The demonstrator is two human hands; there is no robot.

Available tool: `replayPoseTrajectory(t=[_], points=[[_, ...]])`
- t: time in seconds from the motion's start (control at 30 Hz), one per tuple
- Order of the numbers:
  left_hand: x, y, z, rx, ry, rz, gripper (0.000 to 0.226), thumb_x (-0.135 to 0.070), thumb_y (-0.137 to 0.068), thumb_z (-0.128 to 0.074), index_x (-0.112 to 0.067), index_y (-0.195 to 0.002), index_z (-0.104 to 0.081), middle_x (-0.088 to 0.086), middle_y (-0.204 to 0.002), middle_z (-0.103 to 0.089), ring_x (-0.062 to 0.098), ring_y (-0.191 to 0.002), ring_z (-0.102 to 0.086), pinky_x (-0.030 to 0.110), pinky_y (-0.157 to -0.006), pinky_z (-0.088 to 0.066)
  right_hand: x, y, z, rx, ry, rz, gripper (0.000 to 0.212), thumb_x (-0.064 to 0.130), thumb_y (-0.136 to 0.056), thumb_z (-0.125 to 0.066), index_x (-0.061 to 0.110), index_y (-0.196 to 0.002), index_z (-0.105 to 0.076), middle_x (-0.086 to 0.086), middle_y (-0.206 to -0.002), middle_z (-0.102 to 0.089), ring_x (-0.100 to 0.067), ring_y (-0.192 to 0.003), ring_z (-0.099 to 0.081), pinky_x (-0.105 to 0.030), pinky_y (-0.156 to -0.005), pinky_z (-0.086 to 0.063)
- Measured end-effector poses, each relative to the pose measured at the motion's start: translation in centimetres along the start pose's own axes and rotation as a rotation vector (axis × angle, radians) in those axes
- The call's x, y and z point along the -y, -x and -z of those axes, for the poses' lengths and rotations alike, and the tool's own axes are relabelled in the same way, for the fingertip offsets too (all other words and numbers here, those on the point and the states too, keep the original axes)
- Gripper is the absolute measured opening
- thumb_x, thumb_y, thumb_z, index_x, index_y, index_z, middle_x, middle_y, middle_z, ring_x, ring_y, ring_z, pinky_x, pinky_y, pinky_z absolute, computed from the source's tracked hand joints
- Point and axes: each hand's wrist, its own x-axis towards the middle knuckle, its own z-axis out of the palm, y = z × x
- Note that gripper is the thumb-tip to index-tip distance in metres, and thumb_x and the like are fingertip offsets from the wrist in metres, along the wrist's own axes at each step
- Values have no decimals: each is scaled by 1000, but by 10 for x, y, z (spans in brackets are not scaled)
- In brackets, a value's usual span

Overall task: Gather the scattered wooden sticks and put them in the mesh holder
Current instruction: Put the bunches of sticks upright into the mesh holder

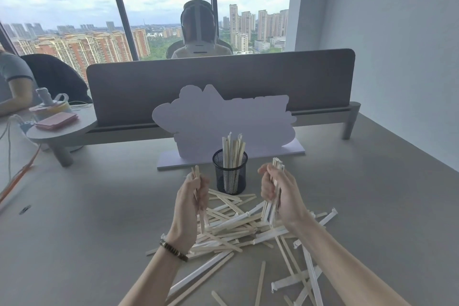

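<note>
A black mesh holder stands upright on the grey desk, with several pale wooden sticks poking out of its top. Just left of it, my left hand is shut on a few sticks held nearly upright. To the holder's right, my right hand grips a thicker bundle of sticks, also upright, its top about level with the holder's rim. A loose pile of sticks lies on the desk below both hands and spreads toward the front right.
A white cut-out sign on a flat base stands directly behind the holder. A grey desk divider runs across the back. At the far left a round shelf carries a pink case and a bottle. Cables hang at the left edge.
</note>
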Motion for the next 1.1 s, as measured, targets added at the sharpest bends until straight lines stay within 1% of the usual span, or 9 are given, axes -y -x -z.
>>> replayPoseTrajectory(t=[0.17, 0.3, 0.37, 0.5, 0.6, 0.8, 0.97, 1.03, 1.1], points=[[7, 2, 10, 6, -153, 13, 26, -25, -86, -43, -9, -97, -59, -5, -65, -46, 15, -62, -42, 35, -68, -34, -5, 2, 6, 98, 115, -88, 21, 26, -90, -43, 14, -101, -56, 2, -67, -45, -16, -61, -42, -39, -64, -30], [10, 2, 20, 79, -398, 32, 13, -13, -101, -42, -11, -97, -54, 4, -82, -53, 22, -84, -54, 43, -89, -48, 2, 5, 13, 173, 456, -79, 25, 30, -105, -38, 11, -101, -52, -7, -86, -56, -18, -83, -54, -30, -80, -40], [12, -1, 27, 111, -556, 22, 19, -6, -104, -39, -15, -94, -52, 4, -88, -58, 21, -89, -55, 42, -89, -47, 8, 2, 16, 231, 656, -53, 31, 36, -107, -34, 13, -100, -53, -5, -94, -55, -16, -93, -52, -28, -85, -39], [9, -1, 37, 207, -908, -83, 12, -10, -103, -40, -13, -95, -48, 1, -99, -48, 20, -97, -46, 23, -84, -38, 10, -6, 25, 262, 885, -21, 30, 45, -105, -33, 30, -83, -46, 8, -94, -49, -1, -90, -47, -26, -87, -35], [3, -2, 39, 218, -977, -122, 12, -13, -102, -41, -12, -91, -44, 1, -96, -46, 17, -93, -44, 26, -82, -37, 13, -8, 28, 222, 944, 21, 37, 43, -104, -39, 17, -78, -45, 3, -90, -51, -5, -78, -50, -26, -79, -38], [-8, -5, 36, 146, -924, -55, 12, -14, -101, -47, -13, -89, -49, 1, -58, -56, 4, -47, -44, 19, -52, -40, 27, -14, 33, 170, 754, -24, 42, 37, -102, -51, 0, -84, -53, 7, -48, -43, -9, -42, -43, -25, -50, -41], [-31, -20, 38, 74, -766, -46, 12, -20, -99, -51, -10, -92, -53, 0, -59, -67, 22, -66, -73, 46, -79, -57, 44, -33, 38, 37, 567, 22, 33, 34, -100, -55, 4, -86, -56, 5, -50, -53, -19, -47, -53, -31, -57, -46], [-39, -28, 32, 27, -678, -68, 8, -9, -99, -52, -4, -93, -52, 7, -66, -62, 25, -67, -71, 43, -73, -61, 46, -46, 38, -32, 482, 51, 28, 32, -99, -59, 7, -87, -59, 7, -51, -52, -22, -52, -51, -38, -57, -45], [-46, -37, 25, 5, -596, -93, 2, 3, -96, -52, 1, -95, -51, 16, -75, -52, 17, -62, -65, 28, -64, -61, 49, -60, 34, -70, 431, 64, 26, 30, -98, -60, 9, -83, -59, 6, -51, -50, -24, -53, -49, -39, -57, -43]])
